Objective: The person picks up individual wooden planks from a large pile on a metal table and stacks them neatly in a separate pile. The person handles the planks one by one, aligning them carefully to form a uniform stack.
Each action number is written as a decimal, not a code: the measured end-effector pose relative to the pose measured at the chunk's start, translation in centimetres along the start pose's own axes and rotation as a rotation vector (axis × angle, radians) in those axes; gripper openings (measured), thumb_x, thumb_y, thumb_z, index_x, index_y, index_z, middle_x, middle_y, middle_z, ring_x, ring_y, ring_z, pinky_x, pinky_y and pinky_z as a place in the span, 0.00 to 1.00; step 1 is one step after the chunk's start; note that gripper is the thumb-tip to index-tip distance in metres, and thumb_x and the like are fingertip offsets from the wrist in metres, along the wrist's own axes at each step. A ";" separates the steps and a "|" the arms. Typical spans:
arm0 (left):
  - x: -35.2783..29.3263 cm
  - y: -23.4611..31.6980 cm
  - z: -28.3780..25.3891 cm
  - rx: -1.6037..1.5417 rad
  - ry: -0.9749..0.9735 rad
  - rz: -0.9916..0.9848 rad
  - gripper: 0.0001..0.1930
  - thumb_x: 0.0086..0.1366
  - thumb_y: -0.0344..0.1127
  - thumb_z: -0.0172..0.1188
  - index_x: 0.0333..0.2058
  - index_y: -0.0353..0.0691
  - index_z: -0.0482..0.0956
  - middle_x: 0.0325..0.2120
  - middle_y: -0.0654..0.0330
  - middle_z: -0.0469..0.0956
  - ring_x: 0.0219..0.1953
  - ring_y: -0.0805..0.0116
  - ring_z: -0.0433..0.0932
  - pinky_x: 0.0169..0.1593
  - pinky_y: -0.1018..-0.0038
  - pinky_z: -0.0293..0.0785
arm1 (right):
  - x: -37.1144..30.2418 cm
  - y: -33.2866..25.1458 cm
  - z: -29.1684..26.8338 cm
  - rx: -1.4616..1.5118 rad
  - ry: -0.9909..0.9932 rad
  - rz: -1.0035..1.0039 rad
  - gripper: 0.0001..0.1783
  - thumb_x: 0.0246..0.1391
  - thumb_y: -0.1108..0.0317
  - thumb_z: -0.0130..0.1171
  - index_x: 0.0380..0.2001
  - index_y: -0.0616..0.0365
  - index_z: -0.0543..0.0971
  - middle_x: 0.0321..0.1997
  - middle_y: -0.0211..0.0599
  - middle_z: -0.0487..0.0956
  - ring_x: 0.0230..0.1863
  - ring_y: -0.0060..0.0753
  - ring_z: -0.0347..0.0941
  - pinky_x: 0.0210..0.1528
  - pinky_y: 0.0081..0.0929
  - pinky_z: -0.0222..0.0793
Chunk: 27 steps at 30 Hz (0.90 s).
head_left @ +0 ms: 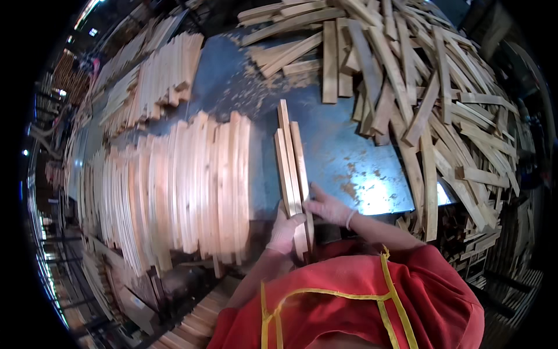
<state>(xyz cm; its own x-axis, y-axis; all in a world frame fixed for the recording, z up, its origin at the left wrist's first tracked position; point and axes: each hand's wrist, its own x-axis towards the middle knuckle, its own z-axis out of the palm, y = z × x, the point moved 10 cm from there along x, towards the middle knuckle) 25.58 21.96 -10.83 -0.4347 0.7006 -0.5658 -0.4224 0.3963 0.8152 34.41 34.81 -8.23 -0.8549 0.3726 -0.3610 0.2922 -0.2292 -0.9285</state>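
Observation:
Three narrow wooden strips stand upright in the picture, side by side, their far ends at different heights and their near ends close to my body. My left hand is closed round their lower left side, thumb across the front. From the right, my right hand grips the edge of the rightmost strip, its thumb raised; some of its fingers are hidden. Just left of my hands lies a long row of wooden strips set tightly side by side.
A loose heap of wooden strips covers the far right of the blue-grey metal table and hangs over its edge. Sawdust is scattered on the tabletop. Another row of strips lies at the far left. More wood is below, at lower left.

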 end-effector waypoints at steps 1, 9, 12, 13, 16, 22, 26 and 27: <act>-2.8 0.7 0.6 -0.287 -0.020 -0.085 0.42 0.64 0.29 0.67 0.74 0.45 0.58 0.61 0.55 0.75 0.61 0.61 0.75 0.62 0.64 0.74 | 1.7 0.3 0.7 0.014 -0.026 0.093 0.53 0.60 0.37 0.65 0.72 0.65 0.58 0.63 0.61 0.78 0.64 0.53 0.77 0.66 0.42 0.70; -10.5 5.9 -4.2 1.192 0.604 0.595 0.49 0.56 0.57 0.74 0.69 0.35 0.67 0.66 0.42 0.68 0.65 0.36 0.70 0.66 0.47 0.69 | 11.5 -4.0 8.7 -0.566 -0.002 0.162 0.42 0.56 0.53 0.65 0.66 0.66 0.62 0.50 0.68 0.82 0.57 0.63 0.80 0.61 0.47 0.73; -8.8 6.8 -4.7 1.396 0.613 0.632 0.48 0.57 0.58 0.72 0.69 0.35 0.67 0.66 0.44 0.68 0.66 0.37 0.69 0.68 0.47 0.67 | 12.5 -5.9 8.5 -0.563 -0.218 0.058 0.37 0.55 0.55 0.65 0.64 0.61 0.69 0.51 0.60 0.84 0.58 0.59 0.80 0.60 0.45 0.74; -8.7 7.3 -4.9 1.438 0.616 0.620 0.48 0.57 0.57 0.72 0.69 0.35 0.67 0.67 0.44 0.68 0.66 0.38 0.68 0.68 0.47 0.66 | 11.9 -7.9 8.8 -0.537 -0.336 0.004 0.36 0.55 0.56 0.66 0.65 0.59 0.71 0.52 0.59 0.85 0.58 0.58 0.80 0.61 0.44 0.74; -7.7 10.5 -2.9 1.437 0.497 0.516 0.46 0.58 0.53 0.71 0.70 0.34 0.66 0.68 0.44 0.67 0.68 0.39 0.67 0.70 0.48 0.64 | 9.4 -14.0 -6.7 -0.351 0.247 -0.278 0.31 0.52 0.56 0.69 0.58 0.57 0.78 0.57 0.53 0.83 0.59 0.54 0.79 0.62 0.43 0.74; -3.4 11.3 3.6 1.380 0.242 0.489 0.46 0.57 0.47 0.72 0.71 0.38 0.64 0.70 0.46 0.64 0.70 0.42 0.64 0.73 0.52 0.61 | -0.5 -15.4 -42.3 -0.953 1.215 0.140 0.29 0.57 0.51 0.66 0.53 0.63 0.77 0.56 0.59 0.81 0.59 0.60 0.77 0.59 0.49 0.75; 0.1 12.3 11.3 1.231 0.099 0.457 0.47 0.57 0.46 0.74 0.72 0.38 0.63 0.70 0.44 0.64 0.70 0.39 0.64 0.72 0.51 0.62 | 0.1 -15.3 -41.9 -0.902 0.859 0.152 0.35 0.55 0.46 0.68 0.59 0.57 0.75 0.55 0.57 0.82 0.56 0.57 0.80 0.58 0.48 0.77; 1.0 12.8 13.2 1.161 0.056 0.438 0.48 0.57 0.46 0.74 0.72 0.38 0.63 0.70 0.43 0.64 0.70 0.37 0.65 0.71 0.51 0.63 | -0.6 -16.3 -40.1 -0.846 0.834 0.069 0.36 0.55 0.48 0.69 0.60 0.58 0.74 0.54 0.56 0.82 0.57 0.58 0.79 0.59 0.46 0.76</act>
<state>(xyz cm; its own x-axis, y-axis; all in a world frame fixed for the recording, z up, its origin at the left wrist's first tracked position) 30.26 35.57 0.68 -0.4071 0.8913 -0.1997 0.7076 0.4460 0.5480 47.35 74.38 3.61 -0.3749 0.9247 -0.0664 0.7843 0.2782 -0.5545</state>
